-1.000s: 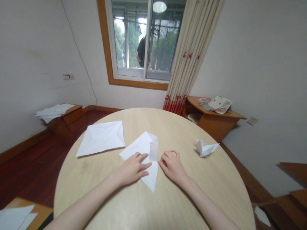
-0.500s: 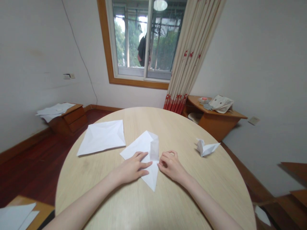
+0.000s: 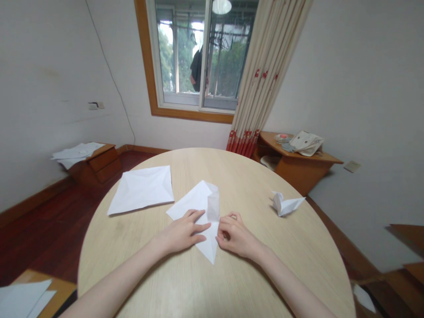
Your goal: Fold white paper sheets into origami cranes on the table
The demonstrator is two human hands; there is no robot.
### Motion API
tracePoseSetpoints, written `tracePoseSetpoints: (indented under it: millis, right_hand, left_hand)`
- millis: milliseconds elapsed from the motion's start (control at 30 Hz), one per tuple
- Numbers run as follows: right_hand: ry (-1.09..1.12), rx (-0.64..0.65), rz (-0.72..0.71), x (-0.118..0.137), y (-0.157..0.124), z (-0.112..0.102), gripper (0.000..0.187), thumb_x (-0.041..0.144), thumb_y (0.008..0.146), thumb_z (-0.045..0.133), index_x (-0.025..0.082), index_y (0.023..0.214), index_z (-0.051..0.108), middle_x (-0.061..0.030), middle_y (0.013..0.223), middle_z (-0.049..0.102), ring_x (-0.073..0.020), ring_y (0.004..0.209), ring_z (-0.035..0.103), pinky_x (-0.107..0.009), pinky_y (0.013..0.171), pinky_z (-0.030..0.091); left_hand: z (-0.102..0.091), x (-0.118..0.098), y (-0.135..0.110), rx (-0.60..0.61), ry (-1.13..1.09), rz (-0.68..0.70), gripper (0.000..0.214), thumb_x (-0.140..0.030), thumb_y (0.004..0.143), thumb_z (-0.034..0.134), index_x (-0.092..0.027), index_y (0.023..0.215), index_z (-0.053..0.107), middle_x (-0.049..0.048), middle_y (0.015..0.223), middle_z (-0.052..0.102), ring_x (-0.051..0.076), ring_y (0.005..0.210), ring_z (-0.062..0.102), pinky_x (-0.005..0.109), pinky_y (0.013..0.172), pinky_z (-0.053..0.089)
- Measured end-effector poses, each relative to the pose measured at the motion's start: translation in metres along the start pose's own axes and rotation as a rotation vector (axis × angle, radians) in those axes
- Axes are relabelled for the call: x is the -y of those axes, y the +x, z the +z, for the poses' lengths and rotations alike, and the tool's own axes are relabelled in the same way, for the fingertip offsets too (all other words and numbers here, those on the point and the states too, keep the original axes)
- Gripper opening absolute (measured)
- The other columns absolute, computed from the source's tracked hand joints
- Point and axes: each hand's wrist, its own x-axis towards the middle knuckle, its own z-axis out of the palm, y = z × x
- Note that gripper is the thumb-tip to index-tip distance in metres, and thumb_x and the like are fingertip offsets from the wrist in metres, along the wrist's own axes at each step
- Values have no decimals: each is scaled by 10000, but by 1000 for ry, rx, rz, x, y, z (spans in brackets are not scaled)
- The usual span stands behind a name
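A white sheet of folded paper [image 3: 194, 204] lies on the round wooden table [image 3: 232, 282] in front of me, one flap standing up at its right edge. My left hand [image 3: 183, 232] lies flat on the paper with its fingers stretched out, pressing it down. My right hand [image 3: 233, 235] rests at the paper's right edge with its fingers curled, thumb and fingertips pinching the base of the raised flap.
A second creased white sheet [image 3: 141, 189] lies to the left on the table. A small folded paper bird [image 3: 285, 204] sits to the right. A low cabinet with papers [image 3: 82, 152] stands by the left wall, a corner shelf with a bag [image 3: 304, 143] at the right.
My right hand has slid a little left and closed its fingers on the paper's right edge. The left hand has stayed in place.
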Motion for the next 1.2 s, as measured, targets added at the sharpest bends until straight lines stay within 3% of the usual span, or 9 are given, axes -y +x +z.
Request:
tracePoseSetpoints:
  millis: [600,1200]
  right_hand:
    - [67,146,-54,10,-5,1,186,76,680,558,176,588,430,77,639,455,-89,631,457,-314,845,303]
    - [214,253,-40,20,-8,-2,180,119,634,673,169,555,519,88,614,466,-80,635,477,-302,880,296]
  left_hand:
    - [1,3,1,-10,1,9,425,-377,906,535,-301,1323,514,81,1494,327,296,1341,289,461,1041,354]
    - [-3,0,1,-11,43,6,404,-377,904,546,-321,1304,531,58,1489,345,285,1330,319,448,1047,357]
